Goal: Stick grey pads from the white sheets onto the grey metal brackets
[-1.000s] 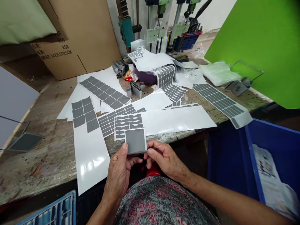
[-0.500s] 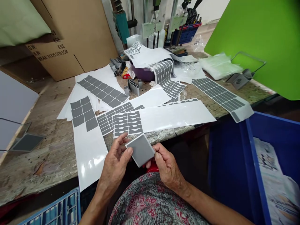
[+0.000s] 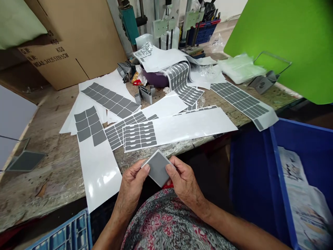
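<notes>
We hold a grey square pad [image 3: 158, 167] on white backing between our left hand [image 3: 132, 185] and right hand [image 3: 186, 184], over our patterned clothing [image 3: 169, 222] and just short of the worktop's front edge. The grip of both hands is closed on the pad: our left thumb presses near one corner, while our right thumb and fingers pinch the opposite side. The pad sits tilted, with one corner pointing away from us.

Just beyond our hands, on the worktop [image 3: 44, 180], lies a sheet of small notched pads [image 3: 140, 137], overlapping a strip of similar pads [image 3: 117, 130] and a long glossy white liner [image 3: 192, 125]. To the left, larger grey squares [image 3: 90, 125] sit at the top of another glossy liner [image 3: 99, 177]. More pad sheets [image 3: 109, 100] lie farther back, beside metal brackets [image 3: 144, 94] and a purple bowl [image 3: 153, 80] with a curled pad sheet [image 3: 180, 83] against it. On the right, a long pad strip [image 3: 239, 107] reaches towards a blue crate [image 3: 275, 173] holding papers [image 3: 301, 198]. A cardboard box [image 3: 73, 45] and a green board [image 3: 275, 41] stand behind the worktop's far corners.
</notes>
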{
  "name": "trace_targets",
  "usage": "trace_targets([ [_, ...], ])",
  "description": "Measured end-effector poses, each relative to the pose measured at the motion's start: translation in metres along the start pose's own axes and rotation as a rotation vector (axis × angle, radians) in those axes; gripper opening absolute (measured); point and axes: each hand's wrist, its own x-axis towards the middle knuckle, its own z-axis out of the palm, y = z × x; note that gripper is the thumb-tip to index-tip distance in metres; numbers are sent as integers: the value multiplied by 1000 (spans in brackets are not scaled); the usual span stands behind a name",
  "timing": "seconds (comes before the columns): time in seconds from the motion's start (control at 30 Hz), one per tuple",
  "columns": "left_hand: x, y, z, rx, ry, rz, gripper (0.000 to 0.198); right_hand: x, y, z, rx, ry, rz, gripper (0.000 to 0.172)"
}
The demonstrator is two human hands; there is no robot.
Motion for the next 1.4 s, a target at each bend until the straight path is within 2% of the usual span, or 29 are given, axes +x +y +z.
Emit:
trace_targets([
  [0.13, 2, 12, -2, 284, 19, 66, 40, -2, 4, -1, -71, -79, 14, 40],
  [0.23, 3, 15, 1, 423, -11, 98, 26, -4, 8, -1, -117, -111, 20, 41],
  [0.33, 4, 13, 7, 341, -22, 62, 19, -5, 10, -1, -154, -106, -5, 43],
  [0.5, 5, 15, 12, 313, 78, 50, 37, -7, 8, -1, -143, -139, 11, 47],
  [0.67, 8, 18, 9, 188, 81, -82, 54, -6, 10, 2, 18, -134, 134, 51],
  [0.73, 7, 15, 5, 172, 80, -71, 57, -5, 10, 2, 65, -111, 150, 51],
  [0.83, 2, 9, 1, 101, 140, -13, 59, -4, 9, 1, 88, -66, 127, 51],
  [0.97, -7, 5, 2, 86, 153, -38, 50, -3, 8, 2, 80, -28, 83, 45],
  [1.23, -6, 5, 12, -16, 160, -36, 37, -4, 9, 9, -105, -18, 100, 17],
  [1.33, -10, 4, 20, -15, 147, -25, 34, -8, 7, 6, -190, 16, 50, 17],
  [1.4, -13, 0, 24, -71, 81, -42, 32, -10, 9, 3, -230, 77, 10, 25],
])
